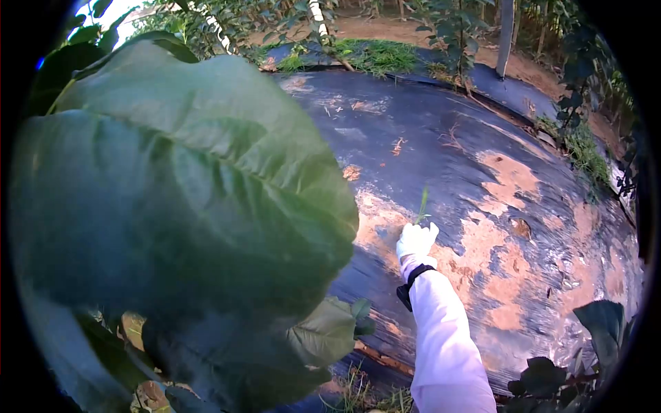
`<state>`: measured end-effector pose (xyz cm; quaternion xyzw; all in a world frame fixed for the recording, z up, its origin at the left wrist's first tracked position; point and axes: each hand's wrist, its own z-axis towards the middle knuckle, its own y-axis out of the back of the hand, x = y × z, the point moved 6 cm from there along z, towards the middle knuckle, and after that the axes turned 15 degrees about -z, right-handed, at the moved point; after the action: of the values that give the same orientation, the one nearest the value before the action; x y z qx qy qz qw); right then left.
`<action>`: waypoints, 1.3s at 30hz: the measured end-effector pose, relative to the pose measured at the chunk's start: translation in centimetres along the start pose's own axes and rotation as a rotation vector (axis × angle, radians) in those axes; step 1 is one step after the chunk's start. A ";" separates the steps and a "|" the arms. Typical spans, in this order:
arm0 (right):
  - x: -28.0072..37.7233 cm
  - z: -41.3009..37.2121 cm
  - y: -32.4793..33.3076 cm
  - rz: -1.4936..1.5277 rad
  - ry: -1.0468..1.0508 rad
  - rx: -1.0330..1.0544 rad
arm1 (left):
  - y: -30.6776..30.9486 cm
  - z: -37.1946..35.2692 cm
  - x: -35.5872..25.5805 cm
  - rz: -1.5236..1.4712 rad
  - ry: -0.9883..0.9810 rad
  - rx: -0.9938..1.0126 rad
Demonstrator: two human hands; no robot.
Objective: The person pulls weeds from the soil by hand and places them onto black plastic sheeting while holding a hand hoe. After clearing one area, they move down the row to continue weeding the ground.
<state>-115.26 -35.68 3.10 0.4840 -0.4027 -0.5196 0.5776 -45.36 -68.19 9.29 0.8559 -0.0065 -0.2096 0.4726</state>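
Note:
My right hand (416, 242) reaches forward over the dark plastic ground sheet (399, 124). It looks white and washed out by sunlight, seemingly gloved. A thin green blade of grass (423, 202) sticks up from the fingers, which are closed around its lower end. Brown soil (379, 224) lies on the sheet beside the hand. A black wrist strap (415, 279) sits over the pale sleeve (444, 337). My left hand is nowhere in view.
A large green leaf (186, 186) hangs close to the camera and covers much of the left side. Darker leaves (544, 377) stand at the lower right. Grass (379, 56), slim trunks and a grey post (506, 38) line the far edge of the sheet.

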 end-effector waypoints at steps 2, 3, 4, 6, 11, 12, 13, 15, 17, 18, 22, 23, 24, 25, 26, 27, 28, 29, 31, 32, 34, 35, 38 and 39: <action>0.0 0.1 -0.2 -0.024 0.091 -0.068 | 0.6 -0.2 0.3 -0.011 0.022 0.001; 0.0 0.1 -0.2 -0.032 0.084 -0.055 | 0.7 -0.2 0.5 -0.017 0.030 0.003; -0.2 -0.1 -0.2 -0.020 0.061 -0.022 | 1.0 -0.2 0.6 -0.024 0.035 0.006; -0.5 -1.0 0.1 0.002 0.007 0.045 | 1.3 0.0 0.8 -0.034 0.036 0.011; -2.2 -6.0 5.0 0.086 0.121 -0.016 | 2.8 0.1 3.4 -0.143 0.036 0.023; -2.4 -7.6 5.2 0.076 0.165 0.116 | 3.1 0.0 4.1 -0.188 0.035 0.027; -2.4 -9.5 6.0 0.067 0.263 0.177 | 3.4 0.2 4.8 -0.245 0.037 0.035; -2.2 -13.8 8.6 0.054 0.484 0.383 | 4.2 0.6 6.0 -0.367 0.074 0.043; -1.4 -19.1 11.3 0.070 0.706 0.740 | 4.5 2.2 6.7 -0.389 -0.095 0.164; -0.9 -22.1 12.6 0.090 0.807 0.953 | 5.0 1.8 6.2 -0.372 -0.227 0.235; 3.0 -29.5 18.6 0.142 1.000 1.444 | 7.5 -1.0 1.3 -0.945 0.143 0.358; 4.3 -30.9 19.1 0.160 1.034 1.483 | 8.3 -1.9 -0.2 -0.983 0.182 0.362; 6.0 -32.1 20.5 0.134 1.045 1.596 | 9.5 -3.2 -2.0 -1.025 0.220 0.366; 7.4 -33.1 21.8 0.046 1.044 1.634 | 10.6 -4.7 -4.0 -1.021 0.220 0.402; 9.5 -33.6 23.7 -0.006 1.123 1.575 | 11.3 -5.0 -4.4 -1.078 0.217 0.423; 11.8 -34.3 26.0 -0.068 1.213 1.509 | 12.1 -5.2 -4.7 -1.081 0.190 0.483; 14.0 -35.2 28.3 -0.138 1.311 1.444 | 12.9 -5.4 -4.8 -1.089 0.167 0.537; 16.2 -36.1 31.3 -0.074 1.385 1.329 | 13.1 -5.6 -5.1 -1.116 0.098 0.618; 20.4 -38.3 34.3 -0.018 1.348 1.256 | 13.7 -5.8 -5.4 -1.140 -0.004 0.673; 22.7 -39.9 35.6 0.009 1.345 1.229 | 13.6 -5.5 -5.2 -1.115 -0.084 0.691; 26.9 -43.4 37.1 0.092 1.226 1.338 | 16.1 -7.9 -8.0 -0.955 -0.288 0.630; 29.0 -45.6 38.1 0.084 1.297 1.325 | 15.3 -6.1 -7.3 -0.618 -0.945 0.369; 33.4 -50.1 36.3 0.265 1.264 1.497 | 13.9 -6.5 -7.4 -1.354 -0.348 0.635; 34.3 -50.2 32.8 0.420 1.043 1.521 | 12.4 -5.9 -6.7 -1.501 -0.255 0.713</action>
<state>-55.10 -62.82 23.50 0.8197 -0.4032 0.2790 0.2962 -47.03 -68.86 24.45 0.7010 0.4453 -0.5489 -0.0951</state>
